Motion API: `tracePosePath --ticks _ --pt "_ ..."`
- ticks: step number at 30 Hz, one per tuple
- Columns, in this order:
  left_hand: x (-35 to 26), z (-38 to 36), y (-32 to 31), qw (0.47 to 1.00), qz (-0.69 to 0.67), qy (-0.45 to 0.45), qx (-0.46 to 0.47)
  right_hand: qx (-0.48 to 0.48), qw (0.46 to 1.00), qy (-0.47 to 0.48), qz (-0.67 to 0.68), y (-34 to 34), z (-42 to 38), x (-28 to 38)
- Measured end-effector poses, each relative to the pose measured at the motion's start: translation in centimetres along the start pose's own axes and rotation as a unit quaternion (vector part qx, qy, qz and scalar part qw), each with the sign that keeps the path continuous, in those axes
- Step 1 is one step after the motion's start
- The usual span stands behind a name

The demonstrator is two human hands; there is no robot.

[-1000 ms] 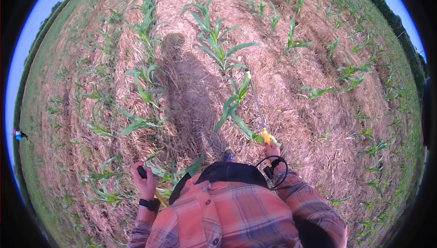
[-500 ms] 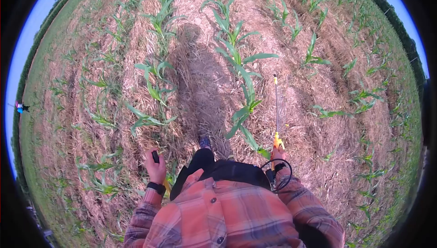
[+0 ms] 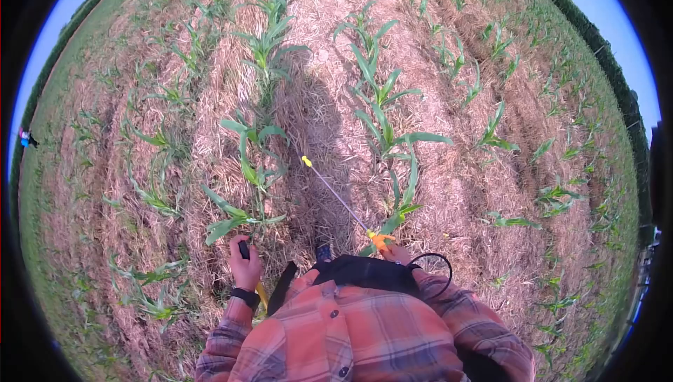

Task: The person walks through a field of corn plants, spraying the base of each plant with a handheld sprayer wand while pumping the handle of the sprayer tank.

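My left hand [image 3: 246, 268] is closed around a black handle [image 3: 243, 249], beside a young corn plant [image 3: 242, 215]. A yellow part shows below its wrist, by my hip. In my right hand [image 3: 397, 254] is the orange-yellow grip of a spray wand [image 3: 379, 240], and my fingers are wrapped round it. The thin wand slants up and left to a yellow nozzle [image 3: 306, 162] over the shaded strip between two plant rows. A black hose [image 3: 449, 270] loops beside my right forearm.
Rows of young corn [image 3: 384, 137] run forward on both sides of the straw-covered soil [image 3: 315, 3]. My shadow falls ahead between two rows. One shoe [image 3: 323, 252] shows below me. Far left, a person [image 3: 26, 138] is at the field's edge.
My right hand has moved left and swung the wand from pointing straight ahead to slanting left across the plant row. The plants have shifted right and slightly down in view. Both grips are kept.
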State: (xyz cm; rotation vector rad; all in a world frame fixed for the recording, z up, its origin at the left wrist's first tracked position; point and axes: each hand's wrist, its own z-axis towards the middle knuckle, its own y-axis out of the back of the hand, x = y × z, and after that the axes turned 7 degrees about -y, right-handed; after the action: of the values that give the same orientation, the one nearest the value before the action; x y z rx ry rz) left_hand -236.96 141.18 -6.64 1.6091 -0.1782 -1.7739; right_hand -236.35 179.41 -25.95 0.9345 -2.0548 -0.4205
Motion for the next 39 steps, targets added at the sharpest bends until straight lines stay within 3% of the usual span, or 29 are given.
tracePosePath --ticks 3,5,7,9,14,16,17,19,21,24,29,31,35,36,39 --pt "1.9 1.6 0.1 1.000 -0.008 0.021 0.010 0.057 0.998 0.029 -0.007 1.5 1.1 4.8" --pt "3.5 2.1 -0.2 1.000 -0.025 0.012 0.004 0.060 0.988 0.141 -0.020 1.1 2.6 5.7" --pt "2.6 3.2 -0.5 0.998 -0.052 0.045 0.010 0.092 0.986 0.130 -0.041 2.4 3.1 8.2" --pt "1.3 3.9 -0.6 0.994 -0.083 0.075 0.007 0.131 0.971 0.199 -0.037 3.6 3.3 9.9" --pt "1.5 6.3 -1.8 0.999 -0.036 0.036 -0.019 0.197 0.972 0.125 -0.019 1.5 9.6 6.0" --pt "0.6 8.0 -2.7 0.998 0.004 0.012 -0.056 0.165 0.956 0.242 0.001 2.7 12.0 5.5" --pt "-0.1 8.6 -3.3 0.998 0.007 0.011 -0.058 0.166 0.955 0.245 0.002 3.3 13.1 5.0" --pt "-1.7 10.4 -4.5 0.997 0.018 0.031 -0.064 0.144 0.943 0.273 -0.122 5.1 16.0 4.3" --pt "-2.0 12.4 -6.1 0.997 0.025 0.068 -0.038 0.126 0.957 0.239 -0.105 6.8 17.9 3.9" --pt "-3.2 15.3 -9.7 0.995 0.041 -0.066 -0.067 0.082 0.984 0.152 -0.032 9.2 19.3 2.0" --pt "-4.5 18.3 -13.1 0.998 0.056 -0.020 -0.025 -0.013 0.996 0.031 0.079 14.5 20.4 0.9" --pt "-4.7 19.1 -14.3 0.995 0.072 -0.063 -0.032 -0.046 0.998 0.024 0.045 16.4 21.0 0.8" --pt "-4.9 20.5 -15.3 0.997 0.074 -0.020 -0.013 -0.101 0.951 -0.116 0.270 17.9 24.5 -2.9" --pt "-5.3 20.9 -15.5 0.998 0.065 -0.003 -0.003 -0.133 0.927 -0.111 0.333 20.3 22.7 0.4" --pt "-5.0 22.2 -16.2 0.998 0.065 0.018 -0.004 -0.123 0.871 -0.135 0.456 23.0 23.7 0.8"
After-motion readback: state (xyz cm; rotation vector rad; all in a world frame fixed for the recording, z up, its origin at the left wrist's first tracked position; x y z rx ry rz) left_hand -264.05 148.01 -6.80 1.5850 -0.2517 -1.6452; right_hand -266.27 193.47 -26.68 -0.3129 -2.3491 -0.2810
